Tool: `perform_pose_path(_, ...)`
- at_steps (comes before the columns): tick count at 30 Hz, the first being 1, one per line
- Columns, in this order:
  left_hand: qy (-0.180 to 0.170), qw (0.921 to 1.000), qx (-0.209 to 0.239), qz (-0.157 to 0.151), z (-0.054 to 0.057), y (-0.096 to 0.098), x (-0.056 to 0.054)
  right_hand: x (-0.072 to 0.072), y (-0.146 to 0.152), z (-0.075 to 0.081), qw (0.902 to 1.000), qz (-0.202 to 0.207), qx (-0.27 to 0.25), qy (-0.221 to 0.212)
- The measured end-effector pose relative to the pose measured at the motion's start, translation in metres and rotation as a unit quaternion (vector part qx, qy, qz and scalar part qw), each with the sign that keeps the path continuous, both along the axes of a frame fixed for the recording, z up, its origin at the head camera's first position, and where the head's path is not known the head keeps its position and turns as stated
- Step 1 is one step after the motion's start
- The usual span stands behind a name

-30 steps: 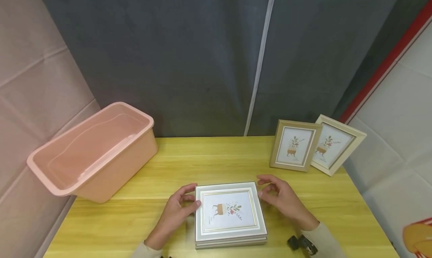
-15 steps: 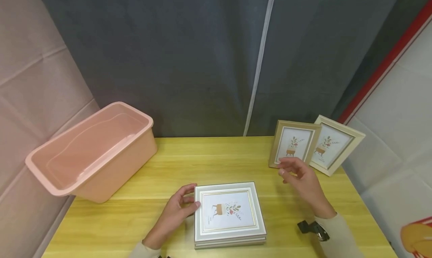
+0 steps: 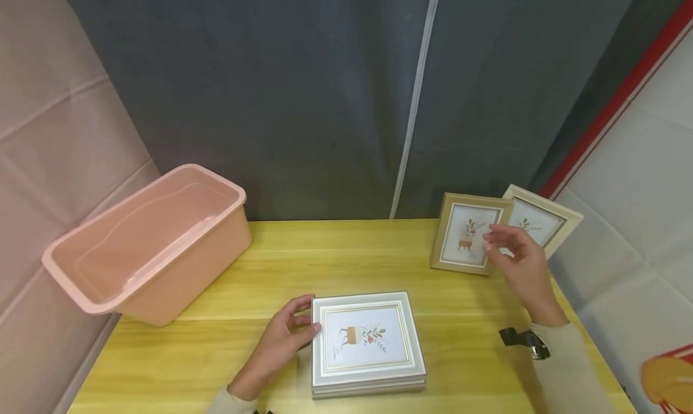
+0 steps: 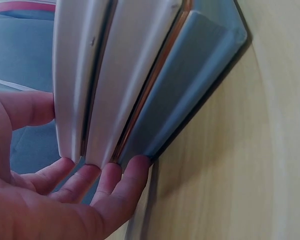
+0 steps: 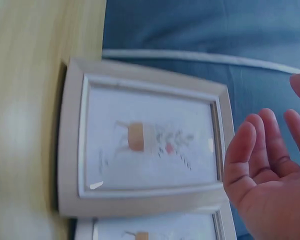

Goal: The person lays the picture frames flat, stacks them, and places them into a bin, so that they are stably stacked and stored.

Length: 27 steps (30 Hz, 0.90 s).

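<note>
My left hand (image 3: 281, 342) holds the left edge of a stack of picture frames (image 3: 373, 369). In the left wrist view, its thumb is at the top frame's face, and its fingertips (image 4: 135, 167) rest along the edges of three stacked frames (image 4: 125, 75). The top one is white with a thin gold line and a plant print. My right hand (image 3: 522, 266), fingers bent and holding nothing, hovers in front of a tan picture frame (image 3: 446, 245) and a cream picture frame (image 3: 565, 221). Both stand at the back right, the tan one partly overlapping the cream one.
A pink plastic basin (image 3: 200, 251) stands at the left of the wooden table (image 3: 260, 269). A grey curtain (image 3: 298, 119) hangs behind the table. At the lower right is a yellow and red shape (image 3: 668, 378).
My right hand has left the right side of the stack and moved up and right to the two standing frames. My left hand and the stack stay put.
</note>
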<state>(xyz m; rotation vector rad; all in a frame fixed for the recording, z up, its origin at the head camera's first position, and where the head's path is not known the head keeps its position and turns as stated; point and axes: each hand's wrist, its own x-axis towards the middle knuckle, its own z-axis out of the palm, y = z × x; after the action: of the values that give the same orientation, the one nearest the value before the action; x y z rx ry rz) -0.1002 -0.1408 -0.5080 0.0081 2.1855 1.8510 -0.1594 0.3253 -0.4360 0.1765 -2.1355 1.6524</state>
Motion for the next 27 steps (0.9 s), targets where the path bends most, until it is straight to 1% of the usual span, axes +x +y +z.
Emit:
perform_pose_path(3, -0.001, 1.0, 0.0, -0.001, 0.0, -0.001, 0.0, -0.007, 0.009, 0.002, 0.9998, -0.018, 0.002, 0.009)
perform_pose_path(6, -0.003, 1.0, 0.0, -0.001, 0.001, -0.002, 0.001, -0.016, 0.02, 0.002, 0.9993, -0.029, -0.016, 0.015)
perform_pose_path(10, -0.004, 1.0, 0.002, -0.002, 0.002, -0.002, 0.001, -0.026, 0.035, 0.001, 0.9984, -0.048, -0.026, 0.016)
perform_pose_path(12, -0.005, 1.0, 0.001, -0.005, 0.002, -0.001, 0.001, -0.029, 0.042, 0.001, 0.998, -0.059, -0.02, 0.011)
perform_pose_path(14, -0.005, 1.0, 0.0, -0.007, 0.002, -0.002, 0.001, -0.033, 0.047, 0.002, 0.9976, -0.069, 0.001, 0.002)
perform_pose_path(16, -0.005, 1.0, -0.001, -0.007, 0.002, -0.002, 0.001, -0.036, 0.053, 0.002, 0.9961, -0.081, 0.033, -0.01)
perform_pose_path(20, -0.006, 1.0, 0.0, -0.008, 0.002, -0.002, 0.001, -0.044, 0.063, 0.0, 0.9877, -0.106, 0.107, -0.043)
perform_pose_path(23, -0.007, 1.0, 0.002, -0.006, 0.001, -0.002, 0.0, -0.048, 0.068, -0.002, 0.982, -0.105, 0.141, -0.069)
perform_pose_path(27, -0.005, 1.0, 0.002, -0.003, 0.001, -0.001, 0.0, -0.052, 0.07, -0.002, 0.9753, -0.089, 0.174, -0.102)
